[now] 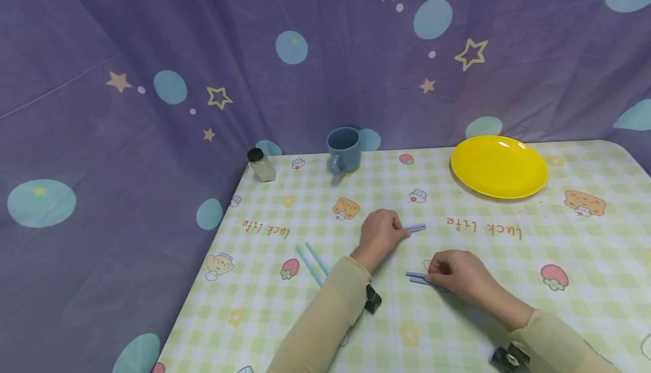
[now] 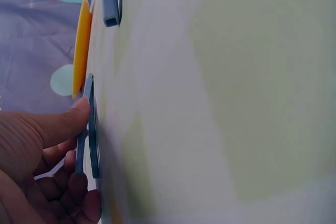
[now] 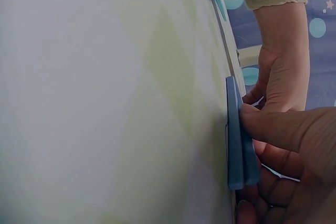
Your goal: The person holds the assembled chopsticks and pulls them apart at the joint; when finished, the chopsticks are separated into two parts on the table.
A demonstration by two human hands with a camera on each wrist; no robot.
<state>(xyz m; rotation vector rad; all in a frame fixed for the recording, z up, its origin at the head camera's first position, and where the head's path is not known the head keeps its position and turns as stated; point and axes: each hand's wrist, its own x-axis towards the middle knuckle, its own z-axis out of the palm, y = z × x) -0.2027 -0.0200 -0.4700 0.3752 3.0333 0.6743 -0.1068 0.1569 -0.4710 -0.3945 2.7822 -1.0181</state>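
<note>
In the head view my left hand [image 1: 380, 233] pinches a blue chopstick [image 1: 418, 226] near the middle of the table. A second one [image 2: 94, 145] lies close alongside, against the cloth; whether the fingers also hold it I cannot tell. Nearer and to the right, my right hand [image 1: 460, 274] has thumb and fingers at another pair of blue chopsticks [image 1: 417, 275], low over the cloth. Their square ends [image 2: 111, 20] show at the top of the left wrist view. Light blue chopsticks [image 1: 311, 265] lie further left, partly hidden by the left forearm.
A yellow plate [image 1: 498, 167] lies at the back right of the checked tablecloth [image 1: 386, 181]. A blue mug [image 1: 344, 150] stands at the back, with a black-capped shaker [image 1: 261, 165] in the far left corner. A purple curtain [image 1: 356, 96] hangs behind.
</note>
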